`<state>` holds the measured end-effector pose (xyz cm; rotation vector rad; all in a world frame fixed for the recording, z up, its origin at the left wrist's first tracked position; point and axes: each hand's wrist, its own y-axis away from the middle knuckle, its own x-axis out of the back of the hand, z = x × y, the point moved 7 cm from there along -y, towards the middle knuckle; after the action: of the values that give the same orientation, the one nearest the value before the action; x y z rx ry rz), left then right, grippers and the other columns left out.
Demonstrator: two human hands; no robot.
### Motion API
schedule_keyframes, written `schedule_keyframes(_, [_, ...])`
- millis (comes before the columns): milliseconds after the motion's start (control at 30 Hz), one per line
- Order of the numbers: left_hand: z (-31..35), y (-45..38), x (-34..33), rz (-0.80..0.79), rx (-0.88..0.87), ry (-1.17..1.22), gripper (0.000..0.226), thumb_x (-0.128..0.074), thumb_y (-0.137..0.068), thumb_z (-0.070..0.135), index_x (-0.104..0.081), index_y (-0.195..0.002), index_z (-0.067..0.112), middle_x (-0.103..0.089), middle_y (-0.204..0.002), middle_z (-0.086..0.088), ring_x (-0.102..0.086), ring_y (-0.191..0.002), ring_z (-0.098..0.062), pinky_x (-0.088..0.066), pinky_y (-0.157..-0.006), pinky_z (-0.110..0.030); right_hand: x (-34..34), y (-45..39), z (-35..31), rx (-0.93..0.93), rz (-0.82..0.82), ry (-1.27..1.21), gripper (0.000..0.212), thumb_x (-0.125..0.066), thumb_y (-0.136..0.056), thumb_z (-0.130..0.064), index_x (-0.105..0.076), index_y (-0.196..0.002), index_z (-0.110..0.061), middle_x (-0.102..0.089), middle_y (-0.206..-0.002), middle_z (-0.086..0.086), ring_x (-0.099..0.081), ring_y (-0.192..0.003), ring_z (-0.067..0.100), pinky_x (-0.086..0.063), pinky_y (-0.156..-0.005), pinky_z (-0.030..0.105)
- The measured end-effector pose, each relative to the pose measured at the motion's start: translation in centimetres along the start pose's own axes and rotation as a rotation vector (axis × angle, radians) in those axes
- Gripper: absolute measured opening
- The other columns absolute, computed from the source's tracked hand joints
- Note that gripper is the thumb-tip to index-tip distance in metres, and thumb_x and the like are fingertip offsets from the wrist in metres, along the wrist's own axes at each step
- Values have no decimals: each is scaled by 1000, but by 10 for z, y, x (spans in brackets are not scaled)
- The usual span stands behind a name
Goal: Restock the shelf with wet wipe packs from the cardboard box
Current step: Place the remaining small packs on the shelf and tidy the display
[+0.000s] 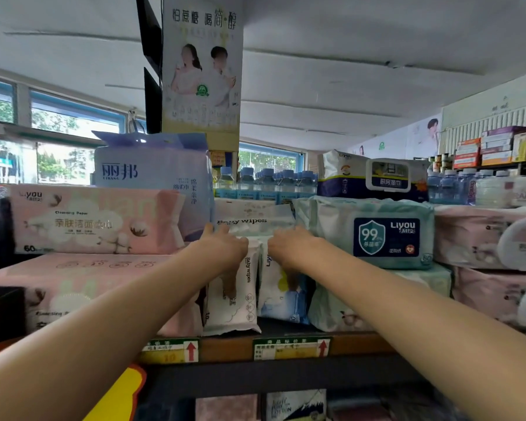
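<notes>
My left hand [222,247] grips the top of an upright white "Baby wipes" pack [237,302] on the shelf [225,349], thumb down its front and fingers over its top. Beside it, my right hand [292,247] holds the top of an upright blue-and-white wipes pack [281,299] the same way. The fingertips of both hands touch the front edge of a flat white "Baby wipes" pack [252,220] lying above the two upright ones. The cardboard box is not in view.
Pink tissue packs [94,220] are stacked to the left, with a pale blue bag [152,168] on top. A mint "Liyou 99" wipes pack [374,232] and pink packs [486,238] crowd the right. Water bottles [268,180] stand behind. Price tags [292,347] line the shelf edge.
</notes>
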<state>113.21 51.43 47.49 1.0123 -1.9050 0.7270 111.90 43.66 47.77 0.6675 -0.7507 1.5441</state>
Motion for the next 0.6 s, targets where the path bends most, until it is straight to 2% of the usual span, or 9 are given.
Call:
schedule_keyframes(67, [0, 1, 0, 18, -22, 41, 81, -74, -69, 49, -35, -132, 16, -44, -139, -5, -30, -130, -27, -25, -107, -43, -1, -4, -3, -3, 84, 17, 49, -63, -86, -19, -45, -130, -5, -45, -133, 12, -47, -121, 30, -43, -95, 42])
schedule_keyframes(167, [-4, 2, -1, 27, -33, 123, 77, -74, -70, 47, -35, -130, 18, -43, -139, -4, -30, -129, -26, -25, -107, -43, -4, -9, -6, -27, 85, 28, 49, -55, -91, -17, -39, -136, -5, -37, -140, 16, -38, -129, 34, -37, -104, 46])
schedule_keyframes(233, [-7, 3, -1, 18, -41, 142, 79, -75, -70, 46, -33, -132, 20, -43, -139, -4, -33, -129, -26, -26, -107, -42, -6, -12, -4, -40, 24, -33, 57, -62, -87, -26, -39, -136, -8, -37, -140, 15, -37, -129, 32, -36, -106, 45])
schedule_keyframes(333, [-10, 2, -4, -37, -25, 224, 87, -78, -65, 46, -32, -133, 20, -45, -139, -5, -42, -125, -27, -34, -104, -39, -12, -12, -3, -48, -94, -157, 85, -78, -67, -46, -40, -134, -12, -47, -134, 6, -48, -121, 26, -44, -100, 40])
schedule_keyframes(467, [-5, -2, -5, 2, -19, 138, 90, -79, -64, 47, -31, -134, 17, -45, -137, -9, -39, -126, -28, -30, -108, -41, -14, -16, -1, -64, -10, -168, 86, -81, -63, -45, -39, -130, -10, -49, -131, 9, -48, -120, 28, -41, -98, 40])
schedule_keyframes(600, [-10, -1, -3, 84, 13, 138, 92, -79, -62, 48, -30, -133, 15, -46, -134, -8, -41, -125, -26, -29, -107, -40, -13, -18, -2, -38, 92, -254, 87, -83, -63, -34, -34, -130, -7, -45, -131, 15, -43, -121, 30, -39, -100, 39])
